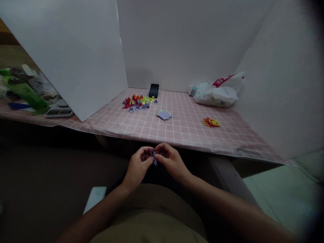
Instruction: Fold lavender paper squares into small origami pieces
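Note:
Between my two hands, in front of the table's near edge, is a small folded piece of purple paper [154, 162]. My left hand [138, 165] pinches it from the left with thumb and fingers. From the other side my right hand [172, 161] pinches it too, and the fingertips of both hands nearly meet. Fingers cover much of the paper, so its full shape is hidden. Beyond the hands, a small stack of square paper sheets [164, 115] lies on the table, purple on top with yellow-green below. Several folded paper pieces [136, 101] in red, orange, yellow and purple are grouped farther left.
A pink checked cloth covers the table [182, 135]. A dark phone [154, 90] lies at the back, a white plastic bag [215, 94] at back right. Red and yellow cut-out shapes [211, 122] lie right. White panels [76, 50] enclose the area; a scale [59, 112] sits outside the left one.

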